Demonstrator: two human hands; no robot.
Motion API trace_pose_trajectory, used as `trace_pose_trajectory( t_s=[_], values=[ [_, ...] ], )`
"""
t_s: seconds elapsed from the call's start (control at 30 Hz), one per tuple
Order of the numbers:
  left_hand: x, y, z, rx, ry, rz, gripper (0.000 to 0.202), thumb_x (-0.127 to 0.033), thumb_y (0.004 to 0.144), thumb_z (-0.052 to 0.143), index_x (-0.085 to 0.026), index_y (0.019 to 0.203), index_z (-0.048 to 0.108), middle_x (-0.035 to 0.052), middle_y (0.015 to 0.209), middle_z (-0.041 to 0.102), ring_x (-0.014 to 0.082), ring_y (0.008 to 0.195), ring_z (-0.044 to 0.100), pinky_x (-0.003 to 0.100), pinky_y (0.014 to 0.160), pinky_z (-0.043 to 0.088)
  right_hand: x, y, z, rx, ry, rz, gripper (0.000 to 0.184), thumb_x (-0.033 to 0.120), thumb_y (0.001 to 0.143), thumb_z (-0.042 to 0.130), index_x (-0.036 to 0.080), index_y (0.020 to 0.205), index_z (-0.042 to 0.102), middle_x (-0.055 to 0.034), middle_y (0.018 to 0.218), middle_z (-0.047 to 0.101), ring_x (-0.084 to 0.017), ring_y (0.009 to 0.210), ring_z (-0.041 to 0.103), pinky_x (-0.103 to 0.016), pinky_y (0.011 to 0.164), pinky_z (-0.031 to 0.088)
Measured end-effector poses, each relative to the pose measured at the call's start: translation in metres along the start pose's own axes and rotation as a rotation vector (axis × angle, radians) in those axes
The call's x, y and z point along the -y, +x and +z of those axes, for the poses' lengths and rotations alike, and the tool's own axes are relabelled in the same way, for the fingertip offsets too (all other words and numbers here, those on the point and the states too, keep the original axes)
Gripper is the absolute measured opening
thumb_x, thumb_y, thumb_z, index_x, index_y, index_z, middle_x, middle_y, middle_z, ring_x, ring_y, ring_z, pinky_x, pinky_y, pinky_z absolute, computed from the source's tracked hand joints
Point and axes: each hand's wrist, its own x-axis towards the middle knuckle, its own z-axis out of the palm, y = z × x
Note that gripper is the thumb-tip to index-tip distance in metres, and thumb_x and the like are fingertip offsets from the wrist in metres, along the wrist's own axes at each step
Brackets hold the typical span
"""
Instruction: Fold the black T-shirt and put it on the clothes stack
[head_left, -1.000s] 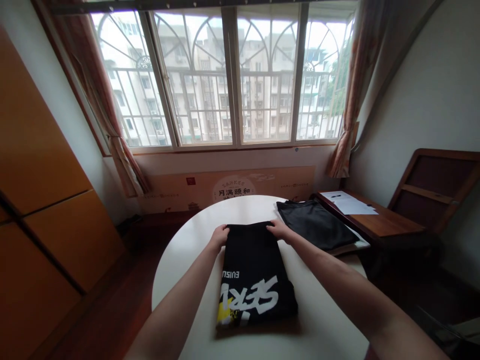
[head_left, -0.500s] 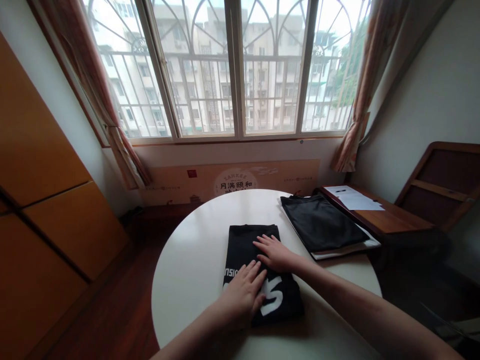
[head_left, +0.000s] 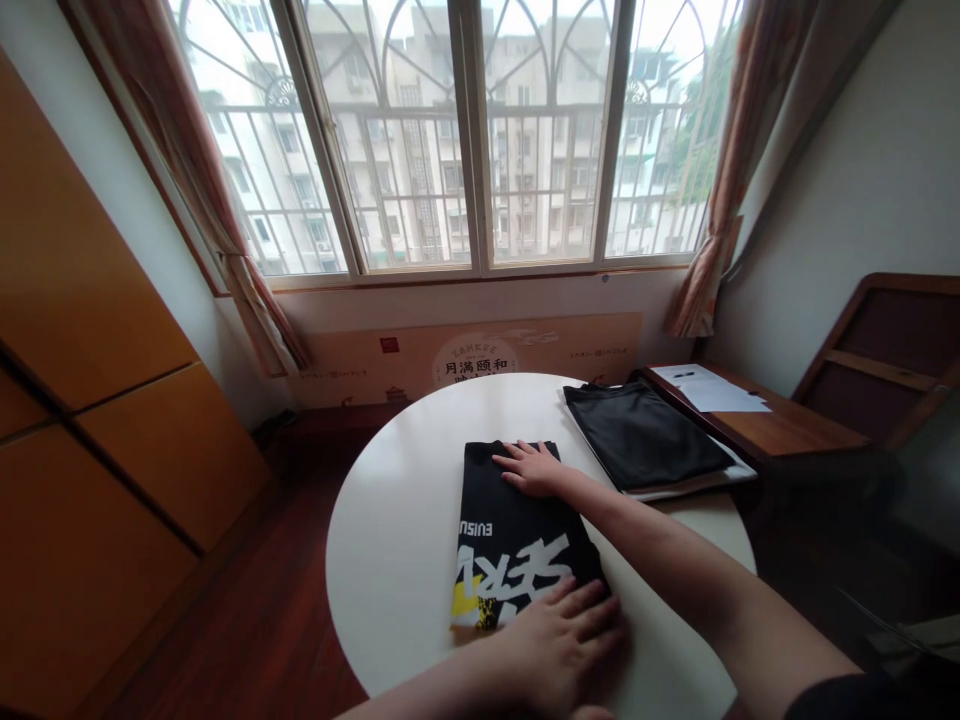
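Note:
A folded black T-shirt point(head_left: 517, 510) with white lettering and a yellow patch lies flat on the round white table point(head_left: 390, 500). My right hand point(head_left: 529, 467) rests palm down on its far end, the fingers spread. At the near right corner of the T-shirt is my left hand point(head_left: 564, 638), flat with its fingers apart and slightly blurred. Neither hand grips anything. The left hand and forearm hide part of the shirt's near edge.
A stack of folded clothes point(head_left: 645, 440), black on top with white below, lies at the table's right rear. Beyond it, papers point(head_left: 709, 388) with a pen lie on a wooden side table point(head_left: 810, 432). Orange cabinets point(head_left: 150, 470) stand to the left, under a barred window's wall.
My left hand has slid from the middle of the T-shirt toward its near right corner, uncovering more print. My right hand has shifted slightly left and toward the far edge.

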Motion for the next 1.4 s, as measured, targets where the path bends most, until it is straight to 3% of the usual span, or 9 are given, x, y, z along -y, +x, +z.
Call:
trace_pose_trajectory(
  t_s=[0.13,0.27,0.4,0.5,0.9,1.0,1.17,1.3,1.4],
  values=[
    [-0.017,-0.026,-0.018,-0.073,-0.139,0.020,0.049,-0.043,0.096,0.059,-0.029,0.143,0.058,0.0050,0.148,0.057,0.0266,0.137,0.052,0.040,0.119,0.038,0.001,-0.030,-0.018,-0.146,0.077,-0.005,0.059,0.045,0.104,0.039,0.030,0.160,0.031,-0.0087,0.169,0.020,-0.034,0.157,0.013,-0.063,0.123,0.011],
    [-0.009,-0.092,-0.013,-0.430,-0.003,-0.353,0.055,-0.025,0.078,0.075,-0.032,0.132,0.065,0.0046,0.142,0.062,0.0295,0.129,0.059,0.043,0.111,0.049,0.002,-0.115,-0.026,-0.348,0.200,-0.052,0.057,0.044,0.096,0.058,0.029,0.150,0.050,-0.0084,0.163,0.035,-0.035,0.156,0.016,-0.061,0.125,0.015],
    [0.019,-0.145,0.014,-0.586,0.242,-0.460,0.061,-0.017,0.073,0.073,-0.030,0.132,0.065,0.0072,0.135,0.067,0.0307,0.123,0.063,0.042,0.105,0.055,0.012,-0.208,0.000,-0.208,0.332,-0.159,0.060,0.039,0.086,0.072,0.032,0.144,0.056,-0.0082,0.161,0.038,-0.035,0.153,0.027,-0.057,0.122,0.030],
    [0.029,-0.150,0.023,-0.613,0.352,-0.438,0.048,-0.015,0.080,0.066,-0.031,0.126,0.069,0.0067,0.128,0.070,0.0273,0.114,0.068,0.038,0.099,0.059,0.023,-0.241,0.030,-0.214,0.310,-0.091,0.053,0.027,0.088,0.065,0.033,0.141,0.059,-0.0077,0.159,0.042,-0.033,0.149,0.035,-0.059,0.123,0.028],
    [0.036,-0.128,0.010,-0.718,0.279,-0.511,0.034,-0.013,0.088,0.049,-0.026,0.107,0.074,0.0085,0.124,0.071,0.0239,0.104,0.072,0.033,0.086,0.063,0.040,-0.225,0.058,-0.455,0.326,0.099,0.030,0.013,0.083,0.052,0.020,0.104,0.072,-0.0121,0.149,0.051,-0.026,0.119,0.063,-0.042,0.104,0.052],
    [0.029,-0.127,0.015,-0.835,-0.006,-0.534,0.029,-0.023,0.094,0.048,-0.025,0.108,0.073,0.0094,0.129,0.068,0.0239,0.106,0.072,0.031,0.086,0.062,0.042,-0.227,0.059,-0.508,0.610,0.051,0.020,0.023,0.088,0.054,0.018,0.101,0.068,-0.0152,0.150,0.049,-0.028,0.122,0.062,-0.041,0.101,0.054],
    [0.010,-0.114,0.033,-1.118,-0.799,-0.565,0.038,-0.054,0.092,0.058,-0.019,0.094,0.073,0.0142,0.121,0.070,0.0273,0.089,0.072,0.028,0.054,0.060,0.056,-0.232,0.071,-0.485,1.337,0.160,0.040,0.058,0.093,0.055,0.020,0.100,0.060,-0.0172,0.157,0.041,-0.022,0.080,0.072,-0.033,0.052,0.059],
    [0.000,-0.110,0.040,-1.225,-1.137,-0.526,0.038,-0.052,0.076,0.079,-0.019,0.095,0.076,0.0152,0.119,0.072,0.0375,0.111,0.068,0.036,0.075,0.063,0.061,-0.236,0.079,-0.523,1.433,0.162,0.047,0.064,0.089,0.061,0.017,0.084,0.063,-0.0161,0.133,0.064,-0.030,0.104,0.070,-0.044,0.081,0.062],
    [0.000,-0.117,0.037,-1.113,-1.126,-0.454,0.053,-0.036,0.072,0.082,-0.022,0.123,0.072,0.0176,0.136,0.065,0.0425,0.126,0.060,0.040,0.082,0.063,0.059,-0.240,0.079,-0.524,1.342,0.049,0.043,0.053,0.082,0.075,0.021,0.110,0.069,-0.0147,0.127,0.068,-0.032,0.122,0.064,-0.048,0.107,0.050]
  ],
)
